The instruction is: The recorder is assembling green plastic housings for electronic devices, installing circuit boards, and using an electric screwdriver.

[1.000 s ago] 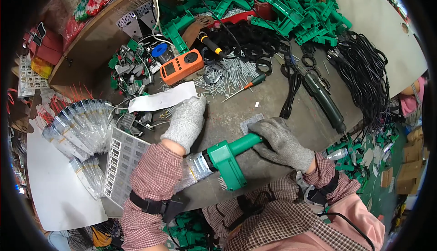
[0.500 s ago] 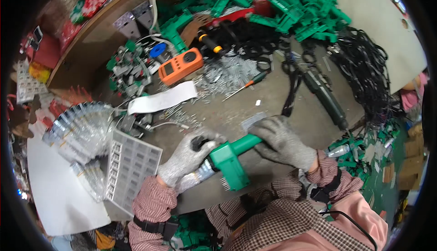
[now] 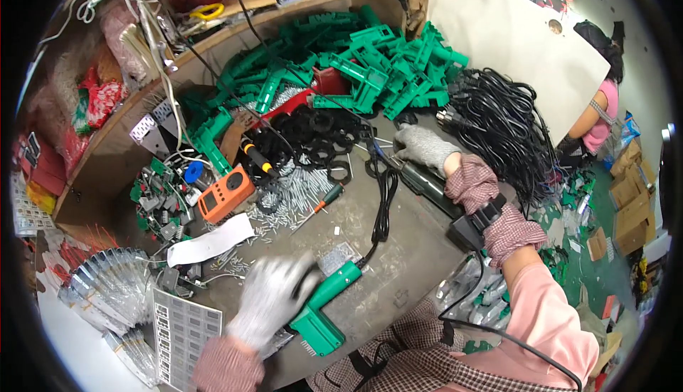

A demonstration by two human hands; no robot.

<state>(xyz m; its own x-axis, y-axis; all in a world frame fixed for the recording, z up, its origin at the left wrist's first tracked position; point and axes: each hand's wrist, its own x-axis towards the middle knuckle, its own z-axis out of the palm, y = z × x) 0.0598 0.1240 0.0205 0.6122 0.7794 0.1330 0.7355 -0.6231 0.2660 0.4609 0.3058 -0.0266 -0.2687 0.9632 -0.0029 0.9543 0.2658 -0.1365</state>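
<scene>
Green plastic formed the tool [image 3: 320, 326], which lay at the near edge of the worktop [image 3: 413, 260], left of the middle, its handle angled toward the far right. From the handle's end a black cord [image 3: 384, 214] ran to a looped bundle farther off. Both hands wore grey knit gloves. The left hand [image 3: 276, 296] was just left of the handle, blurred, with something dark at its fingers; whether it gripped anything or was slack, I could not tell. The right hand [image 3: 427, 146] was well apart, over the far end of the dark green driver [image 3: 432, 189]; whether it had closed on the driver could not be made out either.

Left of the right hand lay black rings [image 3: 316, 132]; to its right spread a heap of black cables [image 3: 501, 122]. Loose screws [image 3: 295, 191] covered the worktop's middle, with 1 screwdriver [image 3: 331, 194] at their near right side. Farther left were an orange meter [image 3: 226, 194], a blue spool [image 3: 193, 172] and a strip of white paper [image 3: 211, 248]. Green housings [image 3: 370, 72] were piled along the far side. At the near left, a grid sheet [image 3: 186, 338] lay beside fanned clear packets [image 3: 117, 285].
</scene>
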